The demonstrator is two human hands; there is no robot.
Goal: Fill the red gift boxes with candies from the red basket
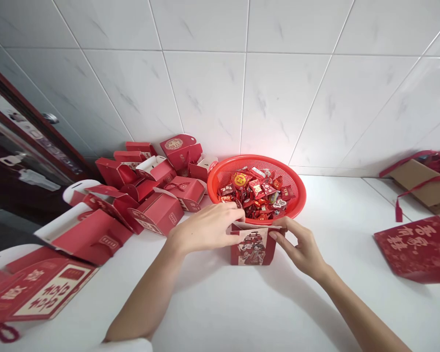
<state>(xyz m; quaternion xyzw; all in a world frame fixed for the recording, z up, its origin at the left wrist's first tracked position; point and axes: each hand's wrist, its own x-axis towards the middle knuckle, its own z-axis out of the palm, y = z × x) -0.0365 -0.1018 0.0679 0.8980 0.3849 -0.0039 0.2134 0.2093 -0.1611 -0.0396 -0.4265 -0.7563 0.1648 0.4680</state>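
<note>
Box (pixel 253 248), red with a printed front, stands upright on the white table (pixel 212 313), midway between the two hands and just in front of the red basket (pixel 302 195). The left hand (pixel 207 226) comes in from the side, its fingers bent over the top left of the box and its thumb laid against the front, gripping the edge; some of its fingertips are hidden. The right hand (pixel 303 247) pinches the top right corner, thumb on the near side and forefinger over the top. Pale flap edges show between the hands, but what lies inside the box cannot be told, nor whether it touches the basket. The basket is partly filled with wrapped sweets (pixel 258 190), mostly red, and sits near the tiled wall (pixel 201 98). To the left lies a crowded group of red boxes (pixel 159 212), many with raised flaps showing white insides; the nearest has a cord loop (pixel 5 333) at its lower corner. Well apart on the right are a red bag (pixel 416 249) with gold characters and, behind it, a brown carton (pixel 418 183) crossed by a red ribbon (pixel 423 188). Keys (pixel 40 180) show at the far left.
</note>
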